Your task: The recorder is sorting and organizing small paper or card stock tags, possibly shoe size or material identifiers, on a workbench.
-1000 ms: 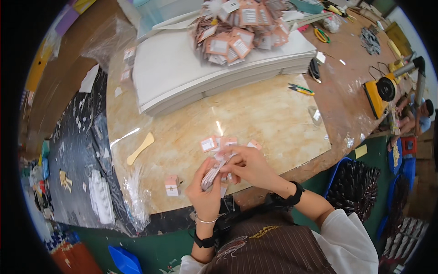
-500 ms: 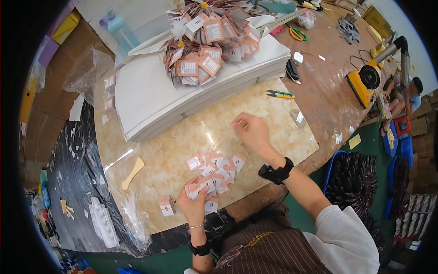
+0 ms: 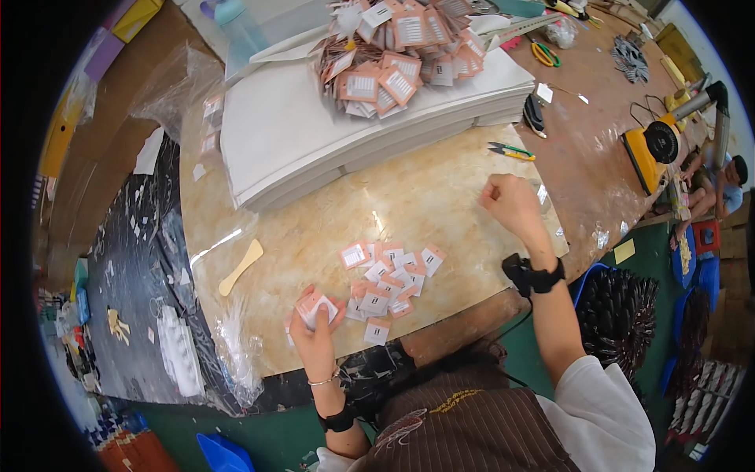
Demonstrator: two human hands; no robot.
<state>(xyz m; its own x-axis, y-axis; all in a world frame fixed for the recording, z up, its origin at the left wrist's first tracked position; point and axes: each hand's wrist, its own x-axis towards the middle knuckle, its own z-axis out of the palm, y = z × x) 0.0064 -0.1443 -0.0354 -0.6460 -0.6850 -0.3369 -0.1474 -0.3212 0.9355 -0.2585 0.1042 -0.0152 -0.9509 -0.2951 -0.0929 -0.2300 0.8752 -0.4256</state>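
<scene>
My left hand [image 3: 316, 340] is closed, thumb on top, round a small stack of pink-and-white hang tags [image 3: 314, 305]. Beside it on the marbled tabletop [image 3: 440, 228] lies a loose heap of similar tags [image 3: 384, 285]. Behind my left fingers a bit of another tag bundle shows; the rest of it is hidden. My right hand [image 3: 515, 206] hovers over the right part of the tabletop, fingers curled together. Whatever they hold, if anything, is too small to make out. Thread snips [image 3: 513, 151] with green and yellow handles lie just beyond it.
A thick stack of white sheets [image 3: 275, 134] stands at the back, bearing bunches of strung tags [image 3: 409, 55]. A wooden spatula-shaped stick [image 3: 241, 268] lies at left. Farther right are scissors [image 3: 545, 53] and a yellow machine [image 3: 646, 153]. A person [image 3: 712, 185] sits beyond, near blue baskets.
My right hand has moved to the right, away from the tag heap. My left hand has shifted left with its tags, now covering most of the small bundle. The whole view has shifted slightly.
</scene>
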